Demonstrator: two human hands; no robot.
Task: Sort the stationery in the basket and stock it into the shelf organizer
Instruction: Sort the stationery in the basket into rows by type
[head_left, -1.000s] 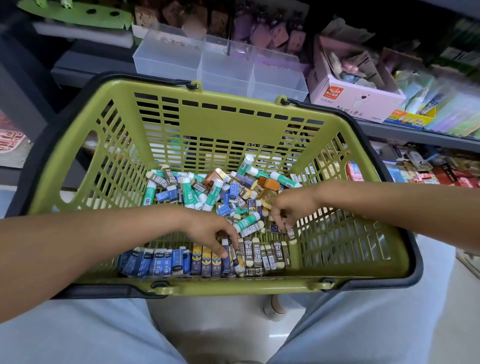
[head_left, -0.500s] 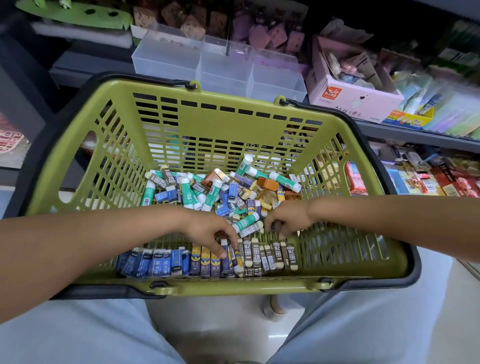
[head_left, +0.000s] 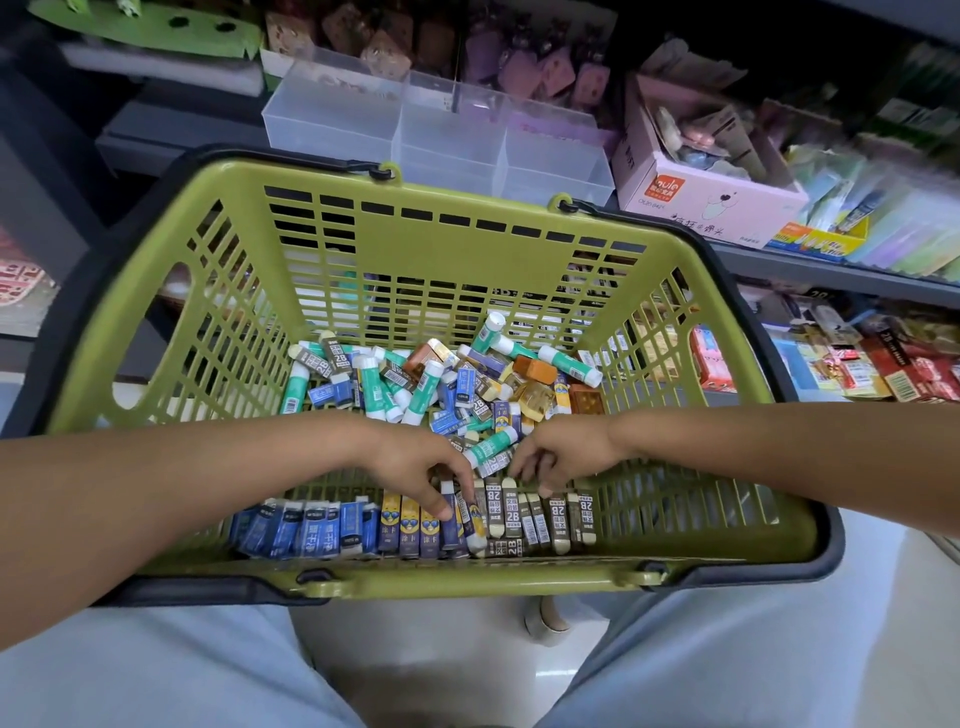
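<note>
our left hand was down in the green basket, fingers curled, tips on the purple erasers in the near row; couldn't tell if it actually pinched one. our right hand sat just beside it, fingers bent down onto the grey 2b erasers, grip unclear too. near row ran blue erasers at left, purple w/ yellow in the middle, grey at right. behind our hands lay a loose pile w/ green glue sticks. the clear shelf organizer stood beyond the basket's far rim, next to a pink box.
</note>
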